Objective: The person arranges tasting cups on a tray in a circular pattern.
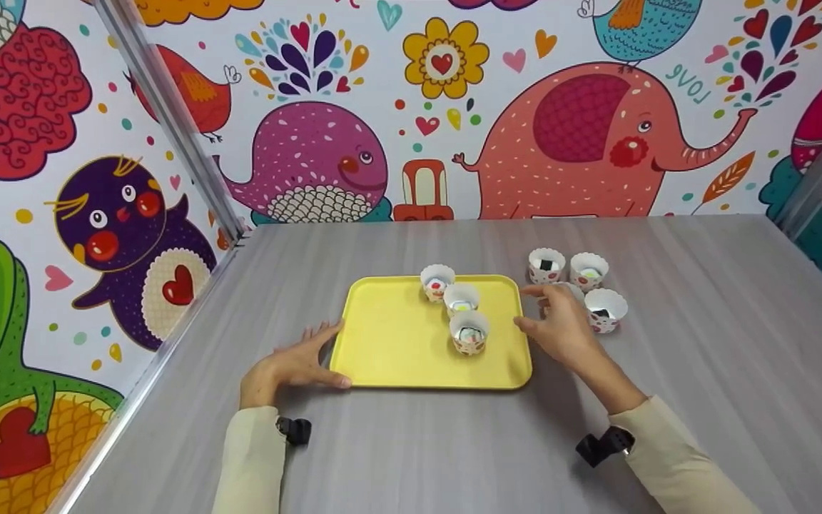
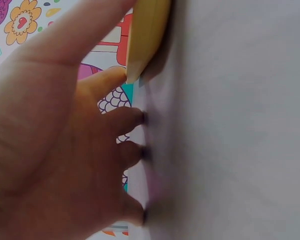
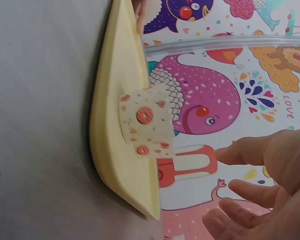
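Observation:
A yellow tray (image 1: 389, 335) lies on the table, carrying three patterned paper cups in a slanting row: a back cup (image 1: 438, 282), a middle cup (image 1: 462, 298) and a front cup (image 1: 469, 344). Small coloured pieces show inside them. My left hand (image 1: 300, 362) touches the tray's left side, thumb at the near corner and fingers spread; in the left wrist view several fingertips (image 2: 135, 155) rest on the table. My right hand (image 1: 564, 328) hovers by the tray's right edge, thumb and fingers apart with nothing between them. The right wrist view shows this hand (image 3: 270, 185) away from the cups.
Several more paper cups stand right of the tray: one at the back (image 1: 546, 264), one beside it (image 1: 589, 271) and one nearer (image 1: 605, 312). Another cup (image 1: 571, 290) is partly hidden by my right hand. A cartoon-printed wall (image 1: 425, 86) borders the grey table (image 1: 425, 450).

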Motion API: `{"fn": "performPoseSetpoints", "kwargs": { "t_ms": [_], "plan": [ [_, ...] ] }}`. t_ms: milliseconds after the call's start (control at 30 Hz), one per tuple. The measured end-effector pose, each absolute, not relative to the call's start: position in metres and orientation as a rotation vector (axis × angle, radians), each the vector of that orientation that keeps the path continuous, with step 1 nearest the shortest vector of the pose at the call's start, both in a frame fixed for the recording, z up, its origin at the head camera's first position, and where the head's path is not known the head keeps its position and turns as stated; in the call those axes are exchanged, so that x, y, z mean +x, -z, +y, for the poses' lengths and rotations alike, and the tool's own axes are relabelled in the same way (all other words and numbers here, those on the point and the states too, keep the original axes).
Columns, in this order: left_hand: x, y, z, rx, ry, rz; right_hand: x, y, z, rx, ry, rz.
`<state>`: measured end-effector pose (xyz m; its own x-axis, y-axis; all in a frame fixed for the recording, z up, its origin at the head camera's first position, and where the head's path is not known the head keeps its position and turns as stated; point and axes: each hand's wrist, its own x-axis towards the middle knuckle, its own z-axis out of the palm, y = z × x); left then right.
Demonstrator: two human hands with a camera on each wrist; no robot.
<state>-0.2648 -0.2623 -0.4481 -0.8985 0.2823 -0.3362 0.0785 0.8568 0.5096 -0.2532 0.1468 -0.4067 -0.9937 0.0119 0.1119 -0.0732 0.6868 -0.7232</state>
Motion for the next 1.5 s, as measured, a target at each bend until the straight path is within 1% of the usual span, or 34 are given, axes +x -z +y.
{"fn": "performPoseSetpoints", "kwargs": {
  "t_ms": [400, 700, 1067, 1500],
  "plan": [
    [-0.265, 0.448, -0.263, 0.270, -0.715, 2.617, -0.254, 0.406, 0.178, 0.033, -1.232, -2.690],
    [-0.265, 0.449, -0.264, 0.278, -0.717, 2.624, -0.257, 0.404, 0.200, -0.067, -1.242, -2.681],
    [-0.263, 0.448, -0.264, 0.288, -0.704, 2.625, -0.269, 0.420, 0.231, -0.283, -1.302, -2.544],
    [-0.264, 0.449, -0.263, 0.281, -0.692, 2.638, -0.278, 0.429, 0.248, -0.337, -1.418, -2.658]
  ]
}}
